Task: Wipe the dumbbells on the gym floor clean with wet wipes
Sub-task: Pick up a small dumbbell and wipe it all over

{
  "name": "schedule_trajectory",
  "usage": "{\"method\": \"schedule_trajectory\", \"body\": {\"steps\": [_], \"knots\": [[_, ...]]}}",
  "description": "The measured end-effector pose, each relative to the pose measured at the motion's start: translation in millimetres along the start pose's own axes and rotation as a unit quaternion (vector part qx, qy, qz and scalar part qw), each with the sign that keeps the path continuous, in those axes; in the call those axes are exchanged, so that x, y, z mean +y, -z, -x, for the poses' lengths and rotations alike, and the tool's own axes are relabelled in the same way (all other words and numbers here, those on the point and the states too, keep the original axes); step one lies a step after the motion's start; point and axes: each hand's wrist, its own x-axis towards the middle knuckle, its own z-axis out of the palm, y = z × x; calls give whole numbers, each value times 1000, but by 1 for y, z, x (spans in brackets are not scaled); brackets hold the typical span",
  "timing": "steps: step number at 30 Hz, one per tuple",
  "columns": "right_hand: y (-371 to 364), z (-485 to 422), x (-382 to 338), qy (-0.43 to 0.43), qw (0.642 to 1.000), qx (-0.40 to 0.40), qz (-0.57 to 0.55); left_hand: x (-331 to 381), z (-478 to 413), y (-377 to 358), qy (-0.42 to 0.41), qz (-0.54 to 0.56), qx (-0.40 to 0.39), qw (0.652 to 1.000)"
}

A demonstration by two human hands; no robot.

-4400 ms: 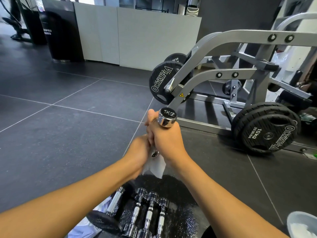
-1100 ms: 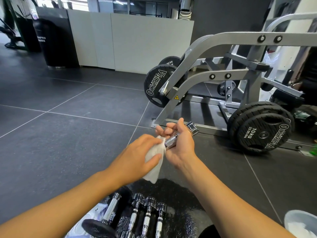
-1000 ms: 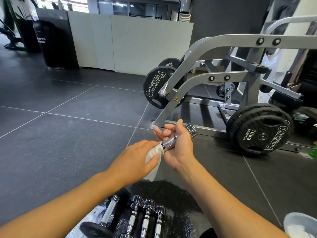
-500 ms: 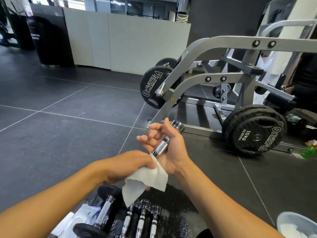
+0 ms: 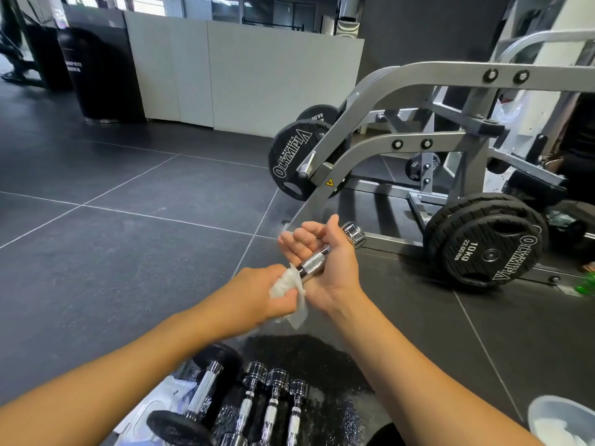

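A small chrome dumbbell (image 5: 317, 262) lies tilted across the palm of my right hand (image 5: 325, 268), its far head sticking out past the thumb and the fingers loosely spread. My left hand (image 5: 257, 294) is closed on a white wet wipe (image 5: 288, 289) that wraps the dumbbell's near end, which is hidden. Below on the floor lie three chrome dumbbells (image 5: 273, 403) side by side, and left of them a larger dumbbell with black heads (image 5: 199, 400).
A grey plate-loaded machine (image 5: 402, 140) with black weight plates (image 5: 489, 249) stands right and ahead. A wipes packet (image 5: 154, 403) lies beneath the black dumbbell. A light bowl (image 5: 560, 420) sits bottom right. Dark tiled floor stretches left toward a white partition (image 5: 244, 69).
My left hand has moved from below the dumbbell up onto its near end, bunching the hanging wipe around it. My right hand stays under the dumbbell, fingers still spread.
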Motion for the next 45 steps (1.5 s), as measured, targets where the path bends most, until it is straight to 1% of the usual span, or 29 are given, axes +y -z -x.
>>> {"method": "schedule_trajectory", "body": {"steps": [1,2,3,4,5,6,7,8,9,10,11,12,14,18,21,23,26,28,29,32,33,36,39,43,45], "knots": [[-1,-2,1,8,1000,14,-15,2,0,1,-20,-88,33,995],[-1,-4,1,14,999,27,-36,3,-1,0,-41,-142,69,987],[-1,-6,1,19,997,36,-58,3,-2,-1,-66,-159,102,980],[0,-7,0,21,996,40,-76,3,-2,0,-81,-149,114,979],[0,-6,-1,23,995,39,-85,0,-3,0,-80,-106,107,985],[0,-5,-3,23,995,35,-85,-1,-3,1,-61,-35,88,994],[1,-3,-4,23,996,28,-84,-3,-4,1,-26,65,68,995],[1,-1,-6,23,996,20,-83,-4,-4,0,23,191,65,979],[1,0,-7,27,996,9,-84,-5,-4,-2,86,311,61,945],[1,1,-9,32,996,-1,-86,-6,-3,-4,142,404,48,902],[0,2,-12,40,995,-12,-88,-6,0,-4,181,460,20,869],[0,3,-15,47,995,-21,-90,-8,3,-4,203,483,-14,852],[2,4,-18,54,994,-33,-87,-10,9,0,207,496,-58,841],[8,1,-14,50,996,-30,-61,-3,11,-1,195,555,-64,806],[5,0,-9,46,998,-18,-37,6,10,-5,174,603,-95,773],[2,-1,-8,52,998,-6,-25,10,7,-6,185,628,-85,751],[1,-2,-6,76,997,1,7,10,4,-6,235,590,-47,771],[3,-2,-5,106,992,-13,71,9,1,-8,256,589,-40,766],[3,-1,-5,122,987,-26,104,9,1,-10,262,582,-37,769],[3,4,0,155,969,-69,179,6,0,-19,264,533,-26,804],[3,5,1,159,964,-79,198,6,-1,-22,263,532,-20,805],[3,5,2,155,957,-93,228,5,0,-27,261,557,-5,788],[4,5,0,158,949,-89,259,2,-3,-23,259,579,19,773],[3,5,4,137,961,-94,223,-4,-7,-22,253,609,49,750],[2,5,6,131,965,-95,207,-4,-8,-23,249,628,49,735]]}}
